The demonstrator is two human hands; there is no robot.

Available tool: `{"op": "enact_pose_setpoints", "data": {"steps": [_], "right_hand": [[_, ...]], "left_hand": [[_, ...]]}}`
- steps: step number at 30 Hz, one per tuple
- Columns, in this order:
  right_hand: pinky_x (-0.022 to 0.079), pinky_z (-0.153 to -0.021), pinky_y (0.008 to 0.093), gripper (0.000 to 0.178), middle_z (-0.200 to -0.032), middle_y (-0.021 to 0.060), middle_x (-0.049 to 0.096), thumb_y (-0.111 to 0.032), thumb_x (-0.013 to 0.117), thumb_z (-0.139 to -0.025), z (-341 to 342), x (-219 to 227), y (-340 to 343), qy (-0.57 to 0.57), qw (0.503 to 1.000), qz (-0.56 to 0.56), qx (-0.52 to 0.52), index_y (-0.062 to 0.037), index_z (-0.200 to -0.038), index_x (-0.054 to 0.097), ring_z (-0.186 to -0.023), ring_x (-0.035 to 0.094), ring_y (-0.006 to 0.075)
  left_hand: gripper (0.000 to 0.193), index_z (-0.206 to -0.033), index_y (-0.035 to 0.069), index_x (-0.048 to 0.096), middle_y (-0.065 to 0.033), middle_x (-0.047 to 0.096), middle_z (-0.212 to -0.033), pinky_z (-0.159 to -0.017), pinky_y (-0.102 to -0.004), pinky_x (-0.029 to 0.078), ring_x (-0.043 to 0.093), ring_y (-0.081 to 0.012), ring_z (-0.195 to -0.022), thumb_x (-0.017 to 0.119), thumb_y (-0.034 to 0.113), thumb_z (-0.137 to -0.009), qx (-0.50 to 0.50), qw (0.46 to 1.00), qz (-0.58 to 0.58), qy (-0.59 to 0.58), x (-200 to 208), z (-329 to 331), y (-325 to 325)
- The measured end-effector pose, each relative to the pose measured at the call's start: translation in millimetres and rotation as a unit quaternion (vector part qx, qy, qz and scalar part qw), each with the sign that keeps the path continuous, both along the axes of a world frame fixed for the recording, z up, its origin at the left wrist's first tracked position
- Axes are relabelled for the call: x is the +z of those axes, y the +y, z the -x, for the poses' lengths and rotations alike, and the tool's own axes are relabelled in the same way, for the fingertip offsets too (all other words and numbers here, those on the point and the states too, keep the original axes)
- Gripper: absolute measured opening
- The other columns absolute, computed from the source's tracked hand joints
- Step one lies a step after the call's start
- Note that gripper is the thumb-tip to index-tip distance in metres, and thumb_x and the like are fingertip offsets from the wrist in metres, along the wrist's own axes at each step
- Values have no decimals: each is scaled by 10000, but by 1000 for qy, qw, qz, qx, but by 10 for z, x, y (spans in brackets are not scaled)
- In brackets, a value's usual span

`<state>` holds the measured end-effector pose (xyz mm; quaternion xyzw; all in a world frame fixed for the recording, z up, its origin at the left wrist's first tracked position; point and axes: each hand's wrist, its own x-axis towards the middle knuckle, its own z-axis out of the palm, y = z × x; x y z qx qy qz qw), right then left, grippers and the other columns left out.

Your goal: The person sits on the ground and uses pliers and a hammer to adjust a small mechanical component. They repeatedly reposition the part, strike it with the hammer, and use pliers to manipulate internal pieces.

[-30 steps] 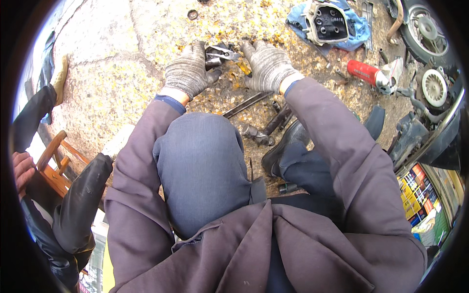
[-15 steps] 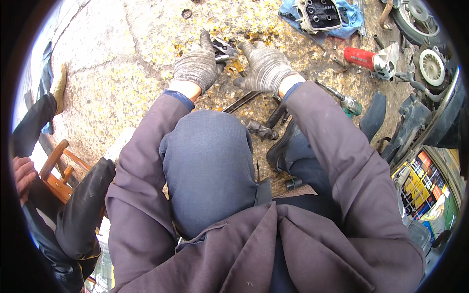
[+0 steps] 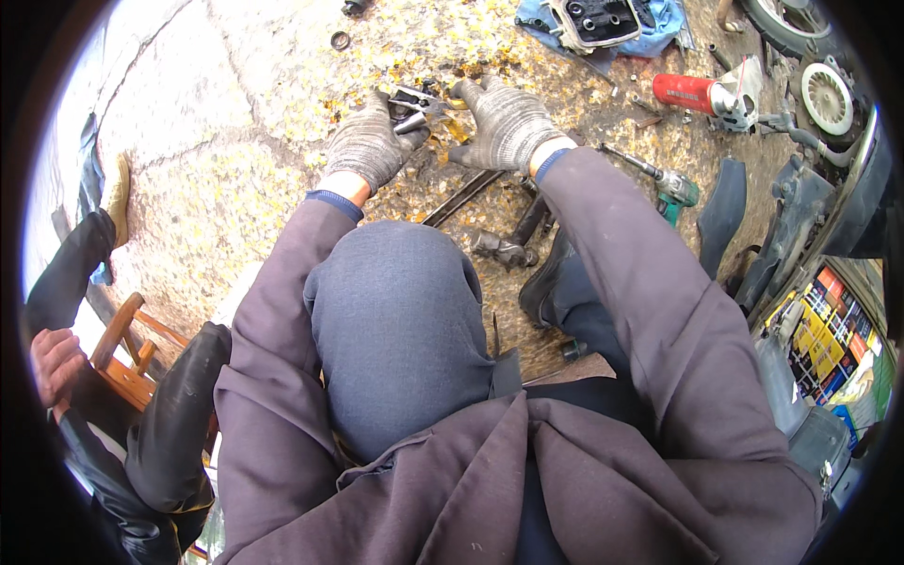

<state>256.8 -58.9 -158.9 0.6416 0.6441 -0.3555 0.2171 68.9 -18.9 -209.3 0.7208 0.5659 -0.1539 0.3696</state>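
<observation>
My left hand (image 3: 370, 148), in a grey knitted glove, is closed around a small silver metal part (image 3: 412, 111) with a rounded end, above the ground. My right hand (image 3: 507, 129), gloved alike, is just beside it. Its thumb and forefinger are apart, with the fingertips near a yellowish piece (image 3: 456, 102) at the metal part's right. The palm side of that hand is hidden. Below the hands a long metal bar (image 3: 463, 197) lies on the ground, near an air tool (image 3: 504, 247) with a dark handle.
An open engine cover (image 3: 598, 21) sits on blue cloth at the back. To the right are a red spray can (image 3: 685, 92), a green-and-silver power tool (image 3: 674, 188), a white fan wheel (image 3: 828, 99) and dark panels. A person sits at left by a wooden chair (image 3: 124, 353).
My left hand has shifted slightly left and down, tilting the metal part. My right hand has moved little. The view has shifted slightly, and the other person's hand at left has moved.
</observation>
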Motion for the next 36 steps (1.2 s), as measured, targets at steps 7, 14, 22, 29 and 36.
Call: {"op": "enact_pose_setpoints", "data": {"steps": [7, 14, 22, 29, 36], "right_hand": [[509, -983, 416, 935, -1228, 224, 608, -629, 800, -673, 79, -185, -130, 54, 989, -68, -116, -39, -1348, 533, -1151, 618, 355], [528, -947, 343, 869, -1158, 153, 698, -707, 772, -683, -160, -446, -114, 101, 975, -18, -195, -50, -1235, 637, -1061, 683, 275], [449, -1064, 403, 1030, -1328, 276, 588, -636, 812, -718, -209, -468, -455, 316, 874, 27, -367, 99, -1370, 504, -1231, 588, 347], [499, -896, 385, 830, -1076, 183, 697, -645, 712, -796, 15, -485, -617, 272, 851, -7, -450, 67, -1217, 640, -1010, 645, 263], [444, -1069, 395, 1054, -1372, 298, 541, -634, 760, -780, 51, -338, -547, 301, 813, 54, -496, 129, -1419, 414, -1281, 543, 337]], "left_hand": [[651, -1167, -28, 567, -244, 707, -972, -803, -438, 543, 703, -379, -916, 806, 440, -784, 47, 996, -22, -72, -175, 55, -108], [450, -1083, -29, 613, -131, 703, -882, -675, -374, 542, 674, -216, -736, 771, 329, -861, 265, 945, 101, -165, -387, 76, -260], [573, -1230, 1, 542, -188, 714, -898, -695, -424, 543, 698, -297, -746, 722, 414, -876, 84, 988, -60, -117, -154, 193, -305], [793, -1435, 27, 357, -231, 711, -956, -723, -486, 556, 712, -403, -821, 703, 463, -871, -117, 983, -109, -85, 140, 202, -105], [844, -1471, 31, 357, -251, 601, -1244, -879, -449, 545, 662, -373, -1074, 763, 423, -844, -80, 984, -133, -86, 118, 145, -26]]}}
